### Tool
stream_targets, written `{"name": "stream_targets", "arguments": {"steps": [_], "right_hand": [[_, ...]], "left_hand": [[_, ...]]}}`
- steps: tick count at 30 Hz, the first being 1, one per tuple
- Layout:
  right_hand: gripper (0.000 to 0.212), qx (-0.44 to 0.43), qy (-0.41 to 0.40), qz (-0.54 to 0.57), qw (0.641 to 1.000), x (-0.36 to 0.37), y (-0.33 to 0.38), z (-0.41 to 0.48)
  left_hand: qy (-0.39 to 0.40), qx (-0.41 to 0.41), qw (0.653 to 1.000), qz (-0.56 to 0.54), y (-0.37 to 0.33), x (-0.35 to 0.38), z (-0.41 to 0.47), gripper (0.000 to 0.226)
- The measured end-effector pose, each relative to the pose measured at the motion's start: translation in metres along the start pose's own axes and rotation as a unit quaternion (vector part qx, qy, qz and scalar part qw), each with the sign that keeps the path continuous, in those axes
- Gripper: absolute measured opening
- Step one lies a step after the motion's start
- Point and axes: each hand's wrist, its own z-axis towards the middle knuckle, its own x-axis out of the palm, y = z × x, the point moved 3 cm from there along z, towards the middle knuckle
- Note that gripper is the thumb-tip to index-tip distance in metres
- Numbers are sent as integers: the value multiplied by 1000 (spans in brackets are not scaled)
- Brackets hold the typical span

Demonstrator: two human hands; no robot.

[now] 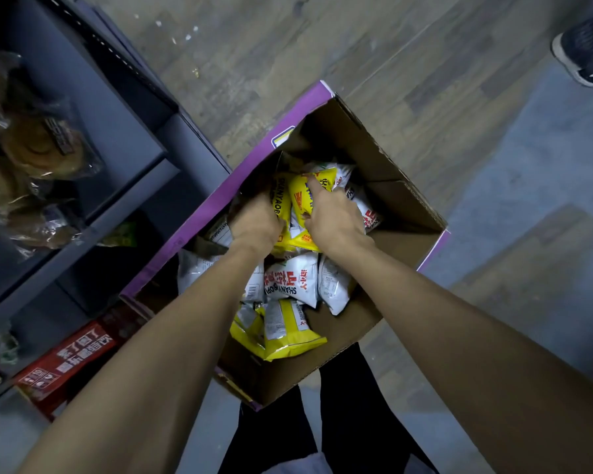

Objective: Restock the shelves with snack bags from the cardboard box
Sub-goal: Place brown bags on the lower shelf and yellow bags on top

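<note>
An open cardboard box [374,145] with purple outer sides stands on the floor below me. Several yellow and white snack bags lie piled inside it. Both my hands reach into the pile at the far end. My left hand [255,224] curls its fingers round a yellow snack bag [281,195] by the box's left wall. My right hand [334,218] grips another yellow snack bag [300,200], with the forefinger stretched along its top. More white bags [293,283] and yellow bags [288,336] lie nearer to me.
Dark grey shelves [131,206] run along the left, holding clear-wrapped brown pastries [38,148]. A red carton [69,360] sits on a low shelf. Another person's shoe [586,53] stands on the wooden floor at the top right. My dark trouser legs are below the box.
</note>
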Motion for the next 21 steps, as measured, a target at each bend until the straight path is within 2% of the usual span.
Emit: {"name": "stream_targets", "arguments": {"steps": [4,8,12,16,21], "right_hand": [[77,-20,-24,11,999,-17,-2,-24],[82,-51,-38,28,998,-15,4,-62],[86,-55,-22,-8,998,14,15,-74],[88,-37,39,-55,997,46,20,-66],[90,-9,47,-38,998,57,22,-53]], "left_hand": [[0,-11,1000,8,2,-17,-24,47],[-45,19,995,92,28,-29,-81,64],[-46,35,984,166,54,-22,-114,80],[-70,34,989,126,56,-15,-107,77],[-84,40,992,91,49,-4,-94,74]]}}
